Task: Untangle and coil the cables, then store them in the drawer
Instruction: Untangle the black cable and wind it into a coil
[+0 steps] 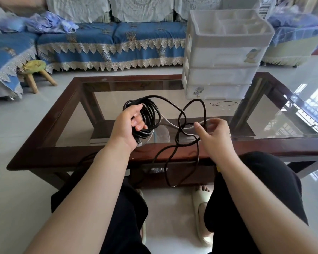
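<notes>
Above the glass table (pixel 275 143), a black cable (pixel 174 109) is being wound, and the coiling step is well under way. Several finished turns are gripped in the left hand (pixel 128 123), fingers curled right through the bundle. From there the loose length is looped across to the right hand (pixel 214 134), which is half open, thumb and fingers spread, with the strand passing at its fingertips; whether it is actually pinched cannot be told. More slack is draped over the table edge and down toward the floor. A white cable (pixel 170 123) is seen lying on the glass beneath. Next, the crossed loops probably need freeing before another turn is laid on. Behind stands the drawer unit (pixel 220 57), all drawers apparently closed.
</notes>
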A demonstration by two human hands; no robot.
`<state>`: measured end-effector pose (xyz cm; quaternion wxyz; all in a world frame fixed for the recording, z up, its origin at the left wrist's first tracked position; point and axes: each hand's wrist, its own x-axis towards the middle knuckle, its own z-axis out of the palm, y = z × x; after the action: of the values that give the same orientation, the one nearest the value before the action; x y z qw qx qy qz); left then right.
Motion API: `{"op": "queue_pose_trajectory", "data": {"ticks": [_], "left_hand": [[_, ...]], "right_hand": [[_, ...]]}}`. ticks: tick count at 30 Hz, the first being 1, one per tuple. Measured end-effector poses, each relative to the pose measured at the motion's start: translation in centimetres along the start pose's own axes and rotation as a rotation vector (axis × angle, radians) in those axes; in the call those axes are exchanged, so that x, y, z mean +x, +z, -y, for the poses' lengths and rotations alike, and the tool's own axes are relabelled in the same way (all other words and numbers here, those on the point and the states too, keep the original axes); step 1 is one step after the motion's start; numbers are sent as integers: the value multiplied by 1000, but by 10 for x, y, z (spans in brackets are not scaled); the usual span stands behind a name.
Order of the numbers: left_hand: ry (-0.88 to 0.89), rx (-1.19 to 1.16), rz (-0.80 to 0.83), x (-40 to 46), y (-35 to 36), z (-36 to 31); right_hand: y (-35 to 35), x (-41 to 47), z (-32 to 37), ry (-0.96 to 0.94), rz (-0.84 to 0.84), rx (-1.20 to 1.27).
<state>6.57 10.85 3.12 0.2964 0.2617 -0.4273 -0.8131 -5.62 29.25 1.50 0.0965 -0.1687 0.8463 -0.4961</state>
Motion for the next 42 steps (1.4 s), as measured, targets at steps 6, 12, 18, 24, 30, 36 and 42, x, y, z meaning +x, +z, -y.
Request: {"op": "queue_pose_trajectory", "data": {"ticks": [6,12,18,24,30,36,42], "left_hand": [[34,14,65,-6,3,4],[28,-121,63,-8,7,1],[-22,-139,130,-12,8,4],[-50,-37,131,-11,4,3],[-82,-98,52,-5,-2,-1],[-11,-171,-62,1,-17,-15],[-29,-139,-141,1,-19,-11]], "right_hand": [[30,-19,-3,143,84,195],[62,-65,-2,353,297,682],[74,-62,4,166,129,546],[63,-40,24,346,107,1021],[32,-28,33,222,32,885],[-3,-16,21,-207,-262,34],[-25,-3,29,-125,-132,372]]}}
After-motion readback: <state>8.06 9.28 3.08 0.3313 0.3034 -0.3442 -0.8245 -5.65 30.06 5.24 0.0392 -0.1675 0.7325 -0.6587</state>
